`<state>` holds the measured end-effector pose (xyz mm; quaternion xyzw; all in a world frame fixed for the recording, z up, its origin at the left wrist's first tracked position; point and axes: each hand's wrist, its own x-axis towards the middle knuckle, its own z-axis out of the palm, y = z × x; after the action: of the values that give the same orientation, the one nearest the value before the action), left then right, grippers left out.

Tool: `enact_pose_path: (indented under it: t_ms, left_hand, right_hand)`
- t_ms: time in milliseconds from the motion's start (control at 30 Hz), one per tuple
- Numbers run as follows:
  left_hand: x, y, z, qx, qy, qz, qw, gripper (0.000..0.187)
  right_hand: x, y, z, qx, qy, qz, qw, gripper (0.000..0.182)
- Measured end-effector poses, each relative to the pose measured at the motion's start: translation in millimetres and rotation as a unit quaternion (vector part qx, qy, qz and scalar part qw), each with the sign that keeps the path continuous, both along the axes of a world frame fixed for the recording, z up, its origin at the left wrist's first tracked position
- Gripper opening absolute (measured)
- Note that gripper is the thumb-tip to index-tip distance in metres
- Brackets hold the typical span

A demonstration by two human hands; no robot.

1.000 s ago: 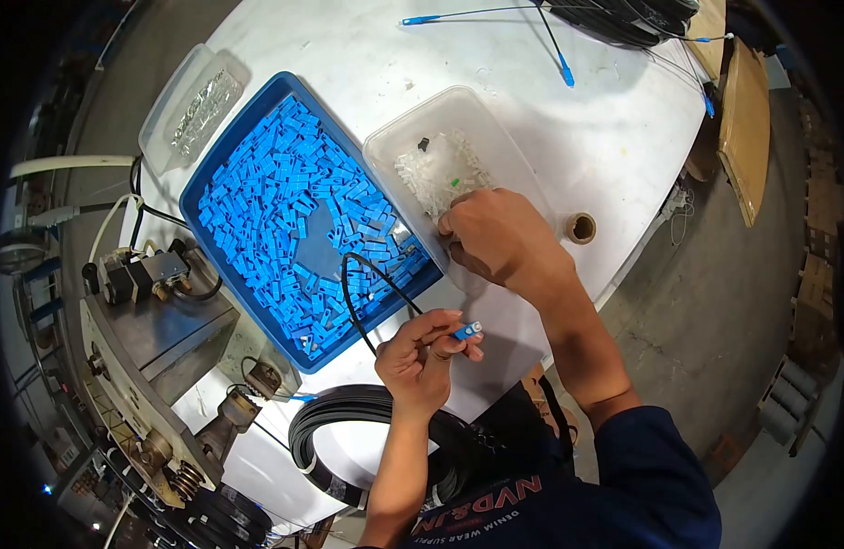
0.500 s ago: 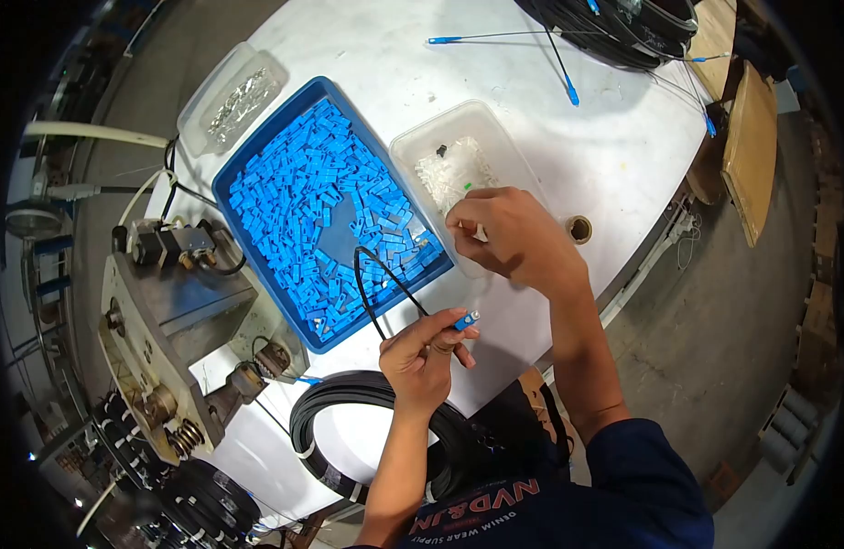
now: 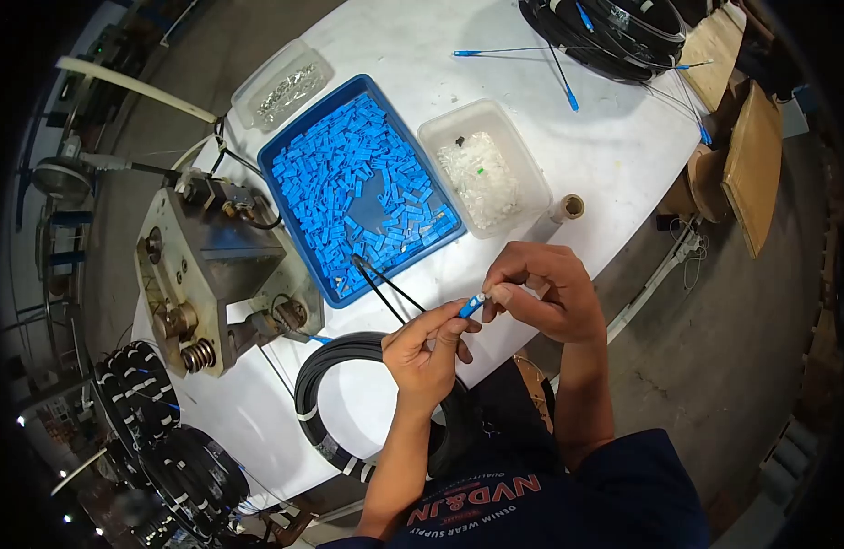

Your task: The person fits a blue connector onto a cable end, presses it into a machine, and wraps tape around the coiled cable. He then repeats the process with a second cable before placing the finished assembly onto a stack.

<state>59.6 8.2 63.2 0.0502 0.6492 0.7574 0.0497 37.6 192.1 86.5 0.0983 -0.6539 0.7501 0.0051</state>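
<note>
Having left the clear tub (image 3: 528,169) of white parts, the right hand (image 3: 543,291) is now pinching the tip of the blue connector (image 3: 470,306) that the left hand (image 3: 428,352) is gripping above the white table (image 3: 614,146), near the blue tray (image 3: 298,220) of blue pieces.

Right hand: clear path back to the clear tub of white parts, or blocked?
Probably yes. The right hand is at the blue connector held by the left hand; bare table lies between it and the open-topped clear tub.
</note>
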Motion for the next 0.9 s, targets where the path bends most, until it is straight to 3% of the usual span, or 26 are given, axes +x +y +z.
enact_pose_path:
  t_ms: [267,433,900]
  left_hand:
    - [36,-19,32,-0.016,0.041,0.030,0.999,0.015]
    - [72,-37,53,-0.037,0.062,0.105,0.992,0.014]
    - [151,-106,59,-0.098,0.090,0.189,0.973,0.013]
  right_hand:
    - [33,-30,19,-0.112,0.017,0.008,0.994,0.010]
    - [62,-66,32,-0.196,0.010,0.024,0.980,0.014]
    - [120,-137,44,-0.144,-0.030,0.119,0.982,0.015]
